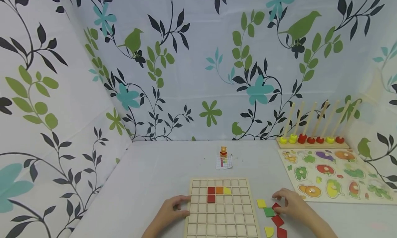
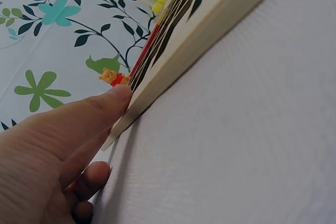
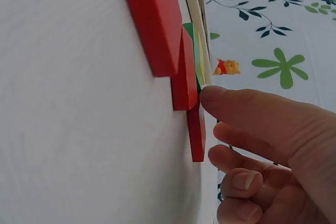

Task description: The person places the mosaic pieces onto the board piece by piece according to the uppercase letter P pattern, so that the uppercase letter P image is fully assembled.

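Resting L hand (image 1: 170, 209) agst 9 o'c edge of pale wooden grid board (image 1: 220, 218), low at approx 6 o'c in head view. Touching that edge w/ thumb and fingertips, relaxed, w/o clasping. Holding R hand (image 1: 291, 204) off board's 3 o'c side, fingers loosely bent, not clenched; w/ thumb tip right at red tile (image 1: 275, 206), can't tell if in contact. See nr it, btwn 3 and 5 o'c of board, loose yel sq (image 1: 261, 203), loose grn sq (image 1: 269, 212), 2 loose reds (image 1: 277, 220) and loose rounded yel (image 1: 269, 232). Set in cells toward board's 12 o'c: orange pc (image 1: 219, 190) btwn red pc (image 1: 211, 190) and yel pc (image 1: 227, 190), plus second red pc (image 1: 211, 198) at 6 o'c of first. Beyond, at 12 o'c from board, find bear figure (image 1: 223, 152) at top of printed slip (image 1: 224, 164). Toward 2 o'c in head view, find peg stand (image 1: 313, 145) w/ red and yel beads; just at its 6 o'c, puzzle board (image 1: 313, 177) w/ fruit and veg pics. Behind, see patterned cloth (image 1: 198, 76) w/ leaves, birds, flowers.
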The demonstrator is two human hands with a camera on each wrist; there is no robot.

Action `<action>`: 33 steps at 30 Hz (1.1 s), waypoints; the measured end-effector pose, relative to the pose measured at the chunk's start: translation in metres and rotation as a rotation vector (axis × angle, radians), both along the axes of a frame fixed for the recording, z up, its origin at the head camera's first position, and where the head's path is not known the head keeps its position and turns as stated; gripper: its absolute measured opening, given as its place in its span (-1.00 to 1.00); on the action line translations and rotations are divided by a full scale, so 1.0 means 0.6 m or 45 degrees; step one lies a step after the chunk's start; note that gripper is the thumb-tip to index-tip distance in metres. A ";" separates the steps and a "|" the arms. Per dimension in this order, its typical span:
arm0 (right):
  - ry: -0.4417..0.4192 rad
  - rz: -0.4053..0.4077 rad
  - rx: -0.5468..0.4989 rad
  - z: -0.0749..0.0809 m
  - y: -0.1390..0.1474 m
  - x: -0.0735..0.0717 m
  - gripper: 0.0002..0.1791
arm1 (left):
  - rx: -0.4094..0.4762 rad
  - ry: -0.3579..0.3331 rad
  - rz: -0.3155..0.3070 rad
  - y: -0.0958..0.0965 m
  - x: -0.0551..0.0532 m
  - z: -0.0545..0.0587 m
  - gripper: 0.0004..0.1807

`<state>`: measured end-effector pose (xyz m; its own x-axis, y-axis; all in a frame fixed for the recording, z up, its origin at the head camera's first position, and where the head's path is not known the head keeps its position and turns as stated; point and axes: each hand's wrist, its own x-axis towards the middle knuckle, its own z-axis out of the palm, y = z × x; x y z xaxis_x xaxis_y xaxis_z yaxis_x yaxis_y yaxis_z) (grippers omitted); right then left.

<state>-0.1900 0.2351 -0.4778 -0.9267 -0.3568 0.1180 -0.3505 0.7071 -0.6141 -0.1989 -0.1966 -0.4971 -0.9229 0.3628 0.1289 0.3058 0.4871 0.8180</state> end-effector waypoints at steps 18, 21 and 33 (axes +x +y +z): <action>-0.158 -0.030 0.039 0.000 0.002 0.000 -0.68 | -0.018 0.013 -0.006 -0.010 -0.014 -0.029 -0.49; -0.215 -0.110 0.076 0.004 0.002 0.001 -0.70 | -0.019 0.019 -0.009 -0.010 -0.015 -0.029 -0.48; -0.328 -0.252 0.145 0.011 -0.004 -0.001 -0.77 | 0.036 -0.030 -0.007 -0.008 -0.014 -0.024 -0.51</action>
